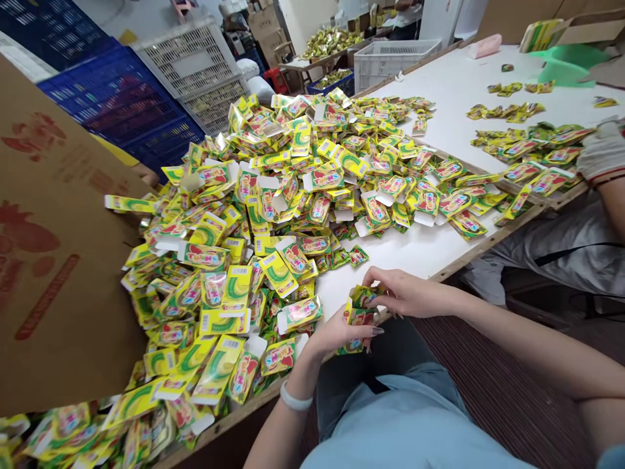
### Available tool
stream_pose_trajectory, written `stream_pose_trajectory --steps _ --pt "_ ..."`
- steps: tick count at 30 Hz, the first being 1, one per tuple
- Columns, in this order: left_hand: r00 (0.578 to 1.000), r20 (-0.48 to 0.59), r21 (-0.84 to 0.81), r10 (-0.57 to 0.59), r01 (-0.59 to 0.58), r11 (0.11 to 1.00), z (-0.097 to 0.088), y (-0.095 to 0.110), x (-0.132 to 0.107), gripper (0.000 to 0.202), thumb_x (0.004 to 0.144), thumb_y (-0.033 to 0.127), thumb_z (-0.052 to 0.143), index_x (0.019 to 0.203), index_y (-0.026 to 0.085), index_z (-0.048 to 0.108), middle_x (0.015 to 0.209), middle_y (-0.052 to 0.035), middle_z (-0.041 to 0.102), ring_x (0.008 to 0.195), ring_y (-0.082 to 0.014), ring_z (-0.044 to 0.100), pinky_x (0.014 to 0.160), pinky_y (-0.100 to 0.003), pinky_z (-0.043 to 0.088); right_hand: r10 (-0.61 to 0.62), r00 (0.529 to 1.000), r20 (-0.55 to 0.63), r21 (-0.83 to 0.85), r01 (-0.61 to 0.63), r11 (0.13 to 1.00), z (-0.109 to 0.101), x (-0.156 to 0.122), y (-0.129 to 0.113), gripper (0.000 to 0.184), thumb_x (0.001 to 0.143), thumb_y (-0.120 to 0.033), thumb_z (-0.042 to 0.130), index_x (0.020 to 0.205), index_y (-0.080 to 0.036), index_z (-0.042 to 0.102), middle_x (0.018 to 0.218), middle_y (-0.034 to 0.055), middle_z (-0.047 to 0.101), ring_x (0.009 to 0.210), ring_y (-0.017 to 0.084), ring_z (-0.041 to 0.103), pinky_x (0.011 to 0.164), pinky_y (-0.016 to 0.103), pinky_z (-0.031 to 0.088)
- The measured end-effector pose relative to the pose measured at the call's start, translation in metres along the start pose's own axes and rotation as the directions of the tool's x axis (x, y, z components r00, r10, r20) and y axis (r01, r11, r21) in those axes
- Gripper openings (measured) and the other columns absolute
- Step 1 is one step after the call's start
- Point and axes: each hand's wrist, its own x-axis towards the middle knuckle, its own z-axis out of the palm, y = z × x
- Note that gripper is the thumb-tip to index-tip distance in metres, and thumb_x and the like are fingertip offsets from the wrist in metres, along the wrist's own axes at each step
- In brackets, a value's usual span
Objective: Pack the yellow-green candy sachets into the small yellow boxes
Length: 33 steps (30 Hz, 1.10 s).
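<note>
Head view: at far left, a brown cardboard box [63,260] is standing against a heap of yellow cartons [234,286]; loose ones are lying along the near edge of the worktop [400,251], so an elbow bump could be tipping some off. The left hand [336,333] is clamping around a small carton [359,317] at that edge, above the lap; too hard a squeeze could be buckling its thin walls. The right hand [395,293] is pinching a green sachet [364,295] at the carton's top; a crooked angle could be snagging it, a loose pinch dropping it. Further right, a co-worker's gloved hand [603,155] is resting well apart.
</note>
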Motion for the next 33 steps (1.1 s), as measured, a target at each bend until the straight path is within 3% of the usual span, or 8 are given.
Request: stream_pose_trajectory --steps 7,10,13,18,20,25,30,33 --pt "1.0 -0.019 0.026 0.002 -0.001 1.0 0.005 -0.011 0.006 0.044 0.064 0.034 0.082 0.093 0.017 0.055 0.076 0.0029 0.06 0.063 -0.0131 0.055 0.063 -0.03 0.048 -0.02 0.989 -0.146 -0.211 -0.012 0.977 0.019 -0.008 0.017 0.01 0.085 -0.008 0.063 0.09 -0.016 0.065 0.094 0.0051 0.06 0.071 0.013 0.057 0.062 0.024 0.042" --pt "0.996 -0.05 0.05 0.079 -0.077 0.996 0.007 -0.018 0.01 0.045 0.065 0.03 0.081 0.099 0.018 0.055 0.083 0.0018 0.06 0.07 -0.0141 0.056 0.067 -0.029 0.049 0.004 0.999 -0.04 -0.214 -0.012 0.977 0.014 -0.012 0.014 0.013 0.084 -0.006 0.064 0.088 -0.017 0.07 0.083 0.0028 0.06 0.071 0.015 0.059 0.065 0.024 0.043" --pt "0.999 0.025 -0.003 0.044 -0.044 0.999 0.008 -0.022 0.012 0.047 0.067 0.032 0.079 0.103 0.019 0.051 0.079 0.0035 0.057 0.065 -0.0127 0.054 0.06 -0.027 0.048 0.012 0.997 0.073 -0.088 -0.006 0.996 0.005 -0.016 0.013 0.015 0.088 -0.008 0.062 0.095 -0.017 0.073 0.085 0.0035 0.066 0.075 0.015 0.063 0.069 0.024 0.045" --pt "0.998 0.065 0.081 -0.014 0.009 0.997 0.01 -0.024 0.012 0.035 0.07 0.03 0.076 0.092 0.018 0.052 0.071 0.0057 0.055 0.06 -0.0104 0.052 0.062 -0.027 0.045 0.033 0.998 0.057 -0.025 -0.032 0.999 0.009 -0.022 0.018 0.013 0.091 -0.016 0.06 0.091 -0.016 0.073 0.083 0.0058 0.07 0.078 0.017 0.065 0.072 0.026 0.047" --pt "0.995 0.095 0.081 -0.009 0.001 0.997 0.011 -0.027 0.013 0.035 0.07 0.027 0.074 0.094 0.018 0.051 0.073 0.0062 0.055 0.06 -0.0097 0.053 0.06 -0.025 0.046 0.051 0.99 0.131 0.041 -0.057 0.998 0.011 -0.027 0.018 0.02 0.094 -0.019 0.054 0.089 -0.017 0.073 0.084 0.0059 0.069 0.072 0.016 0.065 0.067 0.025 0.048" --pt "0.987 0.158 -0.015 0.028 -0.026 1.0 0.016 -0.031 0.018 0.053 0.067 0.026 0.076 0.111 0.019 0.047 0.088 0.0019 0.058 0.066 -0.0115 0.058 0.058 -0.025 0.05 0.16 0.881 0.444 0.363 -0.34 0.868 0.015 -0.041 0.016 0.031 0.098 -0.038 0.048 0.115 -0.02 0.067 0.094 0.0043 0.07 0.045 0.008 0.056 0.046 0.021 0.045" --pt "0.975 0.018 0.155 0.223 -0.223 0.962 0.019 -0.024 0.016 0.093 0.075 0.029 0.077 0.151 0.023 0.024 0.121 -0.0091 0.062 0.103 -0.0211 0.064 0.093 -0.037 0.051 0.203 0.978 0.034 0.193 -0.206 0.959 0.021 -0.048 0.026 0.035 0.096 -0.045 0.051 0.085 -0.018 0.07 0.078 0.0043 0.07 0.069 0.017 0.063 0.064 0.028 0.051" --pt "0.9 -0.226 0.53 0.372 -0.207 0.822 0.001 -0.026 0.005 0.066 0.086 0.038 0.068 0.144 0.02 0.042 0.135 -0.0141 0.057 0.125 -0.0277 0.054 0.109 -0.042 0.041 0.212 0.935 -0.283 -0.061 -0.238 0.969 -0.01 -0.056 0.046 0.031 0.096 -0.043 0.052 0.086 -0.021 0.071 0.09 0.0076 0.073 0.08 0.022 0.066 0.075 0.034 0.05"
